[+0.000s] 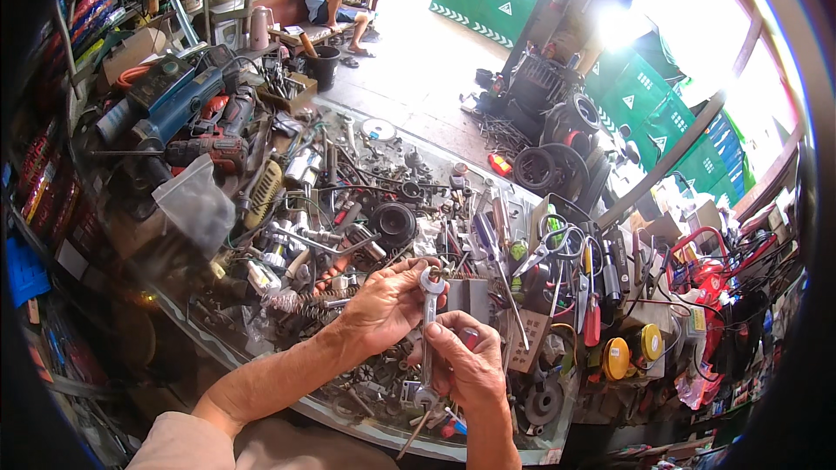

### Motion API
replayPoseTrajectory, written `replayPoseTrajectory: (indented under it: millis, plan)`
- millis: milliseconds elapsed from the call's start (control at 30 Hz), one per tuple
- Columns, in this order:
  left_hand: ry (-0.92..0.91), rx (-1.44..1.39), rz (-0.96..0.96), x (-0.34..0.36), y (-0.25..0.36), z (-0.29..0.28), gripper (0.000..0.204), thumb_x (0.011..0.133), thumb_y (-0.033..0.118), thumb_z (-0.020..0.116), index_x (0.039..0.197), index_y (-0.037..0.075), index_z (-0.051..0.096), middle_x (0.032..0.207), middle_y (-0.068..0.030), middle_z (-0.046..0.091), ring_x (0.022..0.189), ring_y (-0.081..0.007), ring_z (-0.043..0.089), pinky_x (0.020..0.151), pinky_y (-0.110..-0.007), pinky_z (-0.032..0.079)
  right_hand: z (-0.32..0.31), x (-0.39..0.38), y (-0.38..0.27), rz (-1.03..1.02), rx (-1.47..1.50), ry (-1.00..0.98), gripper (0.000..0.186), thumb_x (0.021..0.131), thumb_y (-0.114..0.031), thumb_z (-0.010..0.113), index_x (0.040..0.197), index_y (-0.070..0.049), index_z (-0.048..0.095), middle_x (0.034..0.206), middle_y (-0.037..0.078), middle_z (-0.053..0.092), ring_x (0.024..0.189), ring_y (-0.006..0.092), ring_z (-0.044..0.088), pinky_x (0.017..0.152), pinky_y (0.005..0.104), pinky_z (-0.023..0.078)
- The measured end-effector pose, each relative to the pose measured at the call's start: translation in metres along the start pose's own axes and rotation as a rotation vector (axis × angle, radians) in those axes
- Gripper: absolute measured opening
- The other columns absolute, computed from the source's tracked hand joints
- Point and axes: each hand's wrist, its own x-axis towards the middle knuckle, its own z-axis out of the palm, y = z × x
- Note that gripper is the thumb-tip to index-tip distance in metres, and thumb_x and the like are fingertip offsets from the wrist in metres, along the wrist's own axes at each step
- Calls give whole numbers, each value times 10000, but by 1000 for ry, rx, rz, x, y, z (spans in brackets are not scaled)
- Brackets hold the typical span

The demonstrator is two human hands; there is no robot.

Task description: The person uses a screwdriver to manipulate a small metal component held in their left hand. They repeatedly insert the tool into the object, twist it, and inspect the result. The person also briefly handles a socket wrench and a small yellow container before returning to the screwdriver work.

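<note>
Over the cluttered bench I hold a double open-ended wrench (429,318) upright, its upper jaw at a small metal piece (438,271). My left hand (392,300) is closed, its fingers pinching at that piece by the wrench head; the piece's exact kind is too small to tell. My right hand (470,357) is closed round the wrench's shank, thumb along it. The wrench's lower jaw (426,398) sticks out below the right hand. A coil spring (300,301) lies left of my left hand. Part of each hand's fingers is hidden.
A glass-topped bench (287,400) bears loose metal parts and a round black part (394,223). Power tools (209,152) crowd its left side. Scissors (544,252) and screwdrivers stand at right, near yellow round tins (616,359). A person (335,0) sits far off; tyres (566,170) stand beyond.
</note>
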Motion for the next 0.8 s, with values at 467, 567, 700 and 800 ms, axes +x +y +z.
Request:
replayPoseTrajectory:
  millis: [467, 567, 700, 800]
  plan:
    - [-55, -40, -52, -1, -2, -3, 183, 917, 121, 496, 1046, -3, 534, 906, -105, 617, 841, -222, 621, 783, -327, 522, -1, 0, -2, 7, 13, 11, 160, 877, -140, 576, 867, 15, 541, 645, 153, 633, 327, 61, 438, 300, 175, 325]
    - [-77, -47, -56, 0, -4, -6, 161, 917, 119, 498, 1020, 1, 534, 904, -104, 619, 838, -217, 623, 780, -321, 524, -1, 0, -2, 3, 13, 23, 159, 877, -141, 576, 862, 13, 539, 639, 152, 632, 326, 61, 437, 299, 175, 323]
    - [-61, -31, -42, -3, -4, 1, 154, 915, 108, 498, 1024, 1, 523, 908, -106, 616, 845, -211, 622, 785, -324, 523, -3, 1, -2, 4, 13, 38, 156, 876, -139, 576, 863, 12, 539, 641, 157, 633, 324, 63, 437, 296, 177, 322]
    - [-46, -35, -57, -7, 0, 11, 162, 916, 98, 492, 1042, -2, 510, 930, -114, 609, 865, -209, 617, 795, -331, 522, -2, 1, -3, 2, 26, 45, 151, 875, -133, 576, 865, 12, 538, 647, 162, 635, 322, 66, 439, 294, 177, 321]
